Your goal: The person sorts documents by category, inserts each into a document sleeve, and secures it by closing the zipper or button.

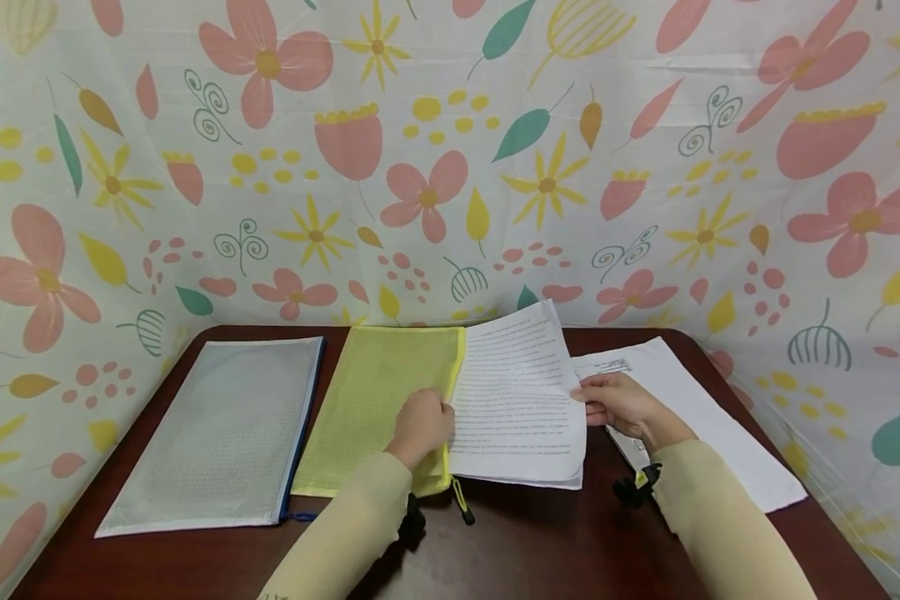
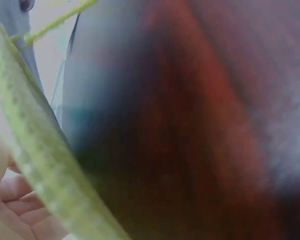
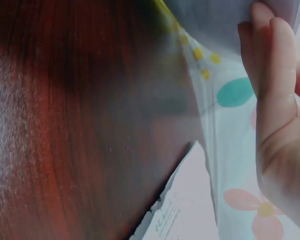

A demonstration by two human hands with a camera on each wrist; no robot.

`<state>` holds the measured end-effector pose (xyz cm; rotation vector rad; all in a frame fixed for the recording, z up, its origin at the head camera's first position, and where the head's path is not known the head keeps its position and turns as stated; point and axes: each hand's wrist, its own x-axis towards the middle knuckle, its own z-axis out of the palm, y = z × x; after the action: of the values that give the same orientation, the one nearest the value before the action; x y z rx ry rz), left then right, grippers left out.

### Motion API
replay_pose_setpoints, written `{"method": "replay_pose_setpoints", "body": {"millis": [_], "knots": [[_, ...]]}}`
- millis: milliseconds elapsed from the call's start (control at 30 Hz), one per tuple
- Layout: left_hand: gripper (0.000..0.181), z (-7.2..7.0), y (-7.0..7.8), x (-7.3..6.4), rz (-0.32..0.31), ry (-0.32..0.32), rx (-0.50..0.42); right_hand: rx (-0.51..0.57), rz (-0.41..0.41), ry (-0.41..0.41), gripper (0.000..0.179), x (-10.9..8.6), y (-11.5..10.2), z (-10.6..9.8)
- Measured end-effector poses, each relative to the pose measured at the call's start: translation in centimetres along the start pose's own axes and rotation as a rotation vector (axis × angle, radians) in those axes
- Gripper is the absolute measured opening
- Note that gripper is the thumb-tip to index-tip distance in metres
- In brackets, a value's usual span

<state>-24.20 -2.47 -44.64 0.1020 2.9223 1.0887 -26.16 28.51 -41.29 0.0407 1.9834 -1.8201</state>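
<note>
Toward the middle of the table lies a yellow mesh zipper pouch (image 1: 382,375), its zipper edge facing right. My left hand (image 1: 423,421) grips that edge with curled fingers; in the left wrist view the pouch's edge (image 2: 50,165) runs close to the camera, with part of the hand behind it. Between thumb and fingers, my right hand (image 1: 621,404) pinches the right edge of a stack of printed papers (image 1: 513,400). The stack's left side meets the pouch's zipper edge, and I cannot tell how far inside it reaches. The raised sheets (image 3: 215,20) also show in the right wrist view.
A white mesh pouch (image 1: 217,433) with a blue zipper edge lies at the left. More papers (image 1: 712,425) lie at the right, partly behind the right hand. The dark wooden table (image 1: 540,550) backs onto a flowered curtain (image 1: 450,167).
</note>
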Motion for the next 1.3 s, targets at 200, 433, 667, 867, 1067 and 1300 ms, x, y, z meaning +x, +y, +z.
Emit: {"method": "replay_pose_setpoints", "body": {"millis": [200,433,667,867,1067,1300], "knots": [[0.022,0.1,-0.1,0.0,0.006,-0.009,-0.002,0.001,0.000,-0.029,0.029,0.5,0.3,-0.4],[0.016,0.8,-0.3,-0.4,0.095,0.009,0.106,-0.060,0.014,0.009,0.044,1.3,1.0,0.5],[0.021,0.5,-0.4,-0.2,0.042,0.011,0.119,-0.058,-0.022,0.120,0.054,1.4,1.4,1.1],[0.023,0.2,-0.6,0.0,0.035,0.034,0.130,-0.083,-0.035,0.053,0.048,0.8,1.3,0.5],[0.022,0.3,-0.8,-0.2,0.032,0.029,0.108,-0.100,-0.015,-0.002,0.044,0.7,1.1,0.2],[0.025,-0.5,-1.0,0.2,0.051,0.057,0.034,-0.108,0.041,0.074,0.047,1.8,1.4,1.6]]}}
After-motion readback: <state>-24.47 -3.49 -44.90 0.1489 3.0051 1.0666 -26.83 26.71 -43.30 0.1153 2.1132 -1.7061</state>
